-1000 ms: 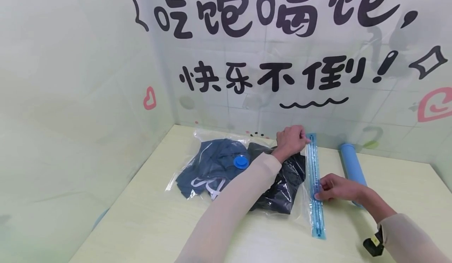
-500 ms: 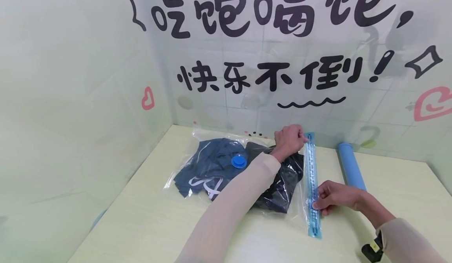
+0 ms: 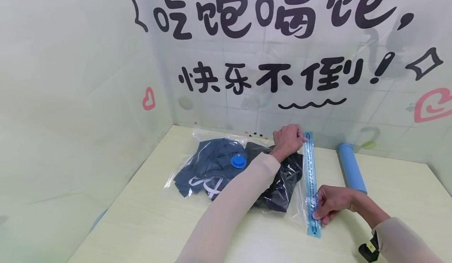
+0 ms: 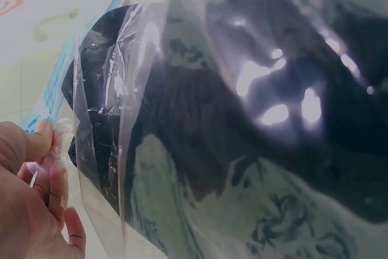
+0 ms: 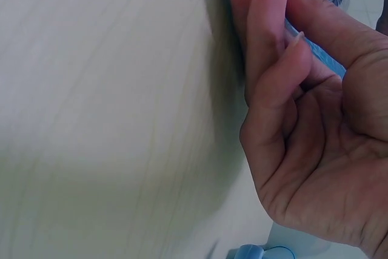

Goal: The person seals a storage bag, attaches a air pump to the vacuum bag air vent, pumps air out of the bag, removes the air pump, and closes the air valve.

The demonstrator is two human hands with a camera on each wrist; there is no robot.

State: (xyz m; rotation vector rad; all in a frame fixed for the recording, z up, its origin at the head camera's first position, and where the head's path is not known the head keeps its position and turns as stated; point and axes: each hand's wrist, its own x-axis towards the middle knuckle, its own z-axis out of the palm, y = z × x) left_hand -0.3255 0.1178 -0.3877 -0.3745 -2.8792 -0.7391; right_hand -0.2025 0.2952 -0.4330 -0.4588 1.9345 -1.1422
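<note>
A clear vacuum storage bag (image 3: 299,210) lies flat, with a dark blue garment (image 3: 219,153) and a black one (image 3: 282,190) inside. Its round blue valve (image 3: 238,161) faces up. Along the bag's right end runs a blue zip strip (image 3: 310,169). My left hand (image 3: 287,137) pinches the far end of this strip between thumb and finger; the left wrist view shows the pinch beside the clear plastic. Near the strip's close end, my right hand (image 3: 333,201) pinches it at a small blue piece, partly hidden by the thumb. Its other fingers (image 5: 276,95) are curled.
A blue cylinder (image 3: 352,169) lies on the pale table (image 3: 141,216), right of the strip. Behind stands a wall (image 3: 212,110) with black writing, and another wall (image 3: 70,118) borders the left. A black device (image 3: 369,250) sits at my right wrist.
My right hand has slid along the zip strip toward the near end, keeping its pinch. The left hand stays at the far end, and the bag lies about where it was.
</note>
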